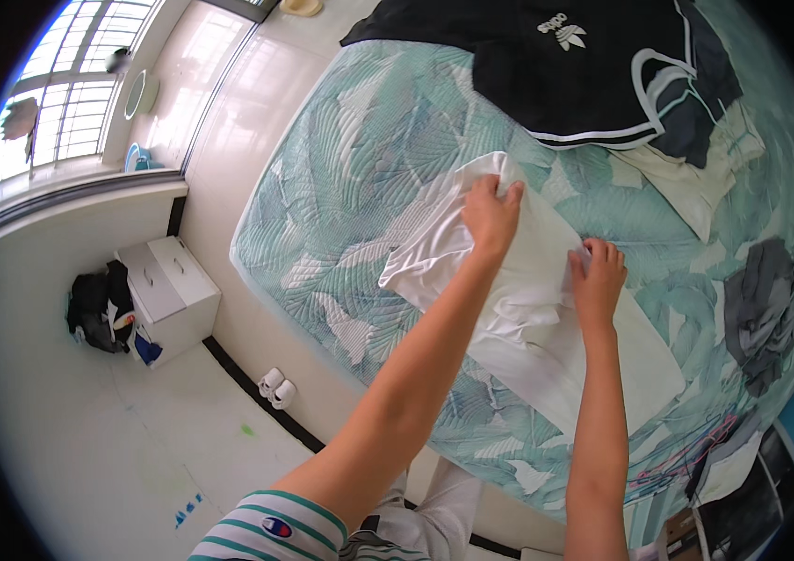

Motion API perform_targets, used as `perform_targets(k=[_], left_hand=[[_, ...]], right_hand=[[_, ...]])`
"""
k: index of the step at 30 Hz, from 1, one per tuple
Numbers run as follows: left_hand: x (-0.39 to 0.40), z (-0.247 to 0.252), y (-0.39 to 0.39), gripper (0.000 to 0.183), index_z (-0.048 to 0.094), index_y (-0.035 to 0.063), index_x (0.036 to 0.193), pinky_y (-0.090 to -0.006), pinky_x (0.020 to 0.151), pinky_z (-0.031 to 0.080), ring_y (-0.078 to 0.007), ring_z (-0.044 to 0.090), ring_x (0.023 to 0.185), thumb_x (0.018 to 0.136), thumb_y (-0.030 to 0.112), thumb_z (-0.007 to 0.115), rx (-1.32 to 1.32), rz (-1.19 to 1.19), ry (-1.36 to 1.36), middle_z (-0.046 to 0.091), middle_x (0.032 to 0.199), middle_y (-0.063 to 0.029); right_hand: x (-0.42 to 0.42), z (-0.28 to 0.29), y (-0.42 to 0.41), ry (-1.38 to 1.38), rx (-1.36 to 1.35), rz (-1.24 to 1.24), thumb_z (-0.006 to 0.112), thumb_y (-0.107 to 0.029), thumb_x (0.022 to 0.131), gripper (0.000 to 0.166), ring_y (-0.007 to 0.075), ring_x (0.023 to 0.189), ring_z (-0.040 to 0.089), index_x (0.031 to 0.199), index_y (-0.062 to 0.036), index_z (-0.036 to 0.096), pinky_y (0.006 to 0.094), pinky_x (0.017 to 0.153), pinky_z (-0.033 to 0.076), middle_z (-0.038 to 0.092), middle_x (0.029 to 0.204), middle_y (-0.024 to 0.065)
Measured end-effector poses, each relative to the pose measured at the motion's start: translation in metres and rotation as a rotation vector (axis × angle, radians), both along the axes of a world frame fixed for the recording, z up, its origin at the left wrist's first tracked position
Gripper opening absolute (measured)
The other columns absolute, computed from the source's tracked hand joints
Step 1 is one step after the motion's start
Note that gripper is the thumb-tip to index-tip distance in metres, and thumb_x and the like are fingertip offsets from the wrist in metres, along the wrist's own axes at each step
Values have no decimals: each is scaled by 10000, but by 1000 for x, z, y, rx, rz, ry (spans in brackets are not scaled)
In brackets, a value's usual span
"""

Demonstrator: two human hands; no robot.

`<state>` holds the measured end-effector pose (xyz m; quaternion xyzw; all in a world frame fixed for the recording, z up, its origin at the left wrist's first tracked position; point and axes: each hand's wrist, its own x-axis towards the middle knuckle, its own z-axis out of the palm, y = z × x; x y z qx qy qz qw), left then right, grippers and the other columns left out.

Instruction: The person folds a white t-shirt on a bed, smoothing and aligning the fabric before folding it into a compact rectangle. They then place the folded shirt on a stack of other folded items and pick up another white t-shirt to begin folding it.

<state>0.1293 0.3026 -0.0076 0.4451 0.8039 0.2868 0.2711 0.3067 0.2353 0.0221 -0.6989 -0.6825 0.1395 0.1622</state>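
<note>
A white garment, thin and probably a T-shirt, lies spread at a slant on the bed, with loose folds along its middle. My left hand grips its cloth near the far end, fingers and thumb bent into the fabric. Nearer to me, my right hand pinches the garment's right edge, where a bit of cloth stands up between thumb and fingers. The fingertips of both hands are partly hidden by the cloth. Under the garment is a quilted bed cover with a green leaf pattern.
Beyond my hands lies a black Adidas top with white trim. Pale clothing and hangers are beside it. At right sit a crumpled grey garment and several thin hangers. A white cabinet and white shoes stand left.
</note>
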Motion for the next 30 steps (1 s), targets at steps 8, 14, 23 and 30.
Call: perform_targets(k=[8, 14, 23, 30], left_hand=[[-13, -7, 9, 354, 486, 8, 1234, -329, 912, 411, -221, 517, 1115, 916, 142, 567, 251, 89, -574, 559, 1227, -131], [-72, 17, -61, 484, 446, 46, 1303, -390, 956, 419, -298, 513, 1145, 854, 93, 622, 323, -332, -16, 465, 1318, -136], [-70, 54, -71, 75, 620, 68, 834, -410, 857, 406, -263, 548, 1041, 769, 89, 650, 372, -899, 341, 589, 1090, -63], [-25, 18, -26, 655, 390, 129, 1392, -482, 1101, 236, -358, 274, 1354, 828, 378, 614, 224, -1273, 537, 312, 1470, -135]], right_hand=[[7, -18, 0, 18, 1, -86, 626, -193, 854, 154, 283, 965, 487, 966, -105, 567, 431, 820, 372, 535, 1003, 61], [-27, -3, -52, 83, 131, 149, 598, -198, 854, 503, 318, 1288, 364, 1309, -52, 442, 487, 1054, 271, 432, 1366, 138], [-53, 9, -105, 363, -32, 306, 601, -154, 829, 457, 329, 1318, 342, 1247, -4, 495, 464, 1079, 283, 404, 1390, 151], [22, -17, -88, 53, 10, 50, 599, -209, 849, 598, 329, 1353, 292, 1378, -46, 375, 494, 1091, 251, 327, 1453, 161]])
